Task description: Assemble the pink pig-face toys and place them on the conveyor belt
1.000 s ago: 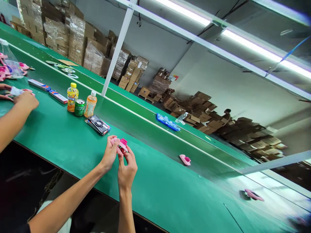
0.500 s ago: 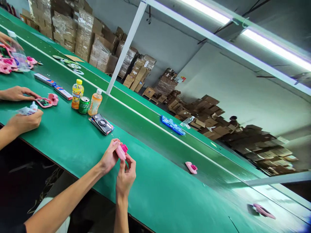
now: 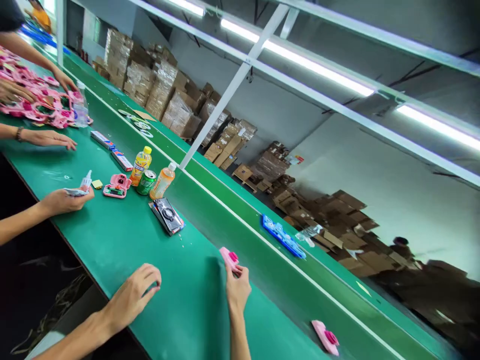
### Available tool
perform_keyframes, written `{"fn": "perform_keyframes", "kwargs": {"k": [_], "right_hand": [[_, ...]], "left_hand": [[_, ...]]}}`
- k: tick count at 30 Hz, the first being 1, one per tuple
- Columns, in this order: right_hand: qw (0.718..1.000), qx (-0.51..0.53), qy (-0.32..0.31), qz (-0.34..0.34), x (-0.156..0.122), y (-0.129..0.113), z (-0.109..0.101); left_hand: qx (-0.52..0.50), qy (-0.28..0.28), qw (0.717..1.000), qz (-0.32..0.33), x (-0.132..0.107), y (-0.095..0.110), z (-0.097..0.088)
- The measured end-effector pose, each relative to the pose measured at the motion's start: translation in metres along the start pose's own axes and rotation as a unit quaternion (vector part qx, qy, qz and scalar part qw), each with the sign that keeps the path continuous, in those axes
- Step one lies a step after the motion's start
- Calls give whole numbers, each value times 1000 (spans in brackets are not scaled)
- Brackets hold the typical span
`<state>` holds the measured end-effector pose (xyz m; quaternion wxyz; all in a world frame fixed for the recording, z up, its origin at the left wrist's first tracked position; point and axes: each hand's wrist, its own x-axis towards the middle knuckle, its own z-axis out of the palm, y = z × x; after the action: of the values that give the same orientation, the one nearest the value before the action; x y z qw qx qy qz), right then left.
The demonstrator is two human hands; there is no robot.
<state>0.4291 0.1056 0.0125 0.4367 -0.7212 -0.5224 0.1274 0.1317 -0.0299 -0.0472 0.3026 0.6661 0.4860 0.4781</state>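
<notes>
My right hand (image 3: 238,290) holds a pink toy camera (image 3: 229,258) with a darker pink round lens, pinched by its lower end above the belt side of the bench. My left hand (image 3: 133,295) hovers over the green bench, its fingers loosely curved and the thumb apart, with nothing in it. A similar pink toy camera (image 3: 325,338) lies farther right on the belt. Ahead of my left hand lies a black phone-like device (image 3: 168,216) on a flat packet.
At left, a co-worker's hand (image 3: 69,199) holds a small white tube (image 3: 86,181) near an opened pink case (image 3: 117,186). Bottles (image 3: 163,181) and a green can (image 3: 146,183) stand behind. A blue tray (image 3: 283,237) lies across the belt; a white post (image 3: 225,100) rises beside it.
My left hand has let go of the pink toy camera and drawn back left. My right hand has carried it right, toward the belt. The view has turned left.
</notes>
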Motion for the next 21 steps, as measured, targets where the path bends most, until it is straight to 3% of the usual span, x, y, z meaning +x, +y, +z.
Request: {"fn": "perform_keyframes", "kwargs": {"k": [3,6,9,13,16,21], "right_hand": [[997,-66,36,21,59,23,5],[993,-109,42,17,97,43,18],[989,-141,48,-1,115,61,30],[979,-174,92,-57,116,84,39],[971,-189,108,-100,103,97,40],[964,-194,114,-138,74,106,36]], "left_hand": [[126,22,991,43,-4,-7,9],[193,61,978,58,-1,-10,19],[203,84,975,41,-4,-11,24],[144,94,985,-22,-2,-10,19],[125,129,979,-93,33,-17,-12],[230,284,917,-161,135,-54,-107]]}}
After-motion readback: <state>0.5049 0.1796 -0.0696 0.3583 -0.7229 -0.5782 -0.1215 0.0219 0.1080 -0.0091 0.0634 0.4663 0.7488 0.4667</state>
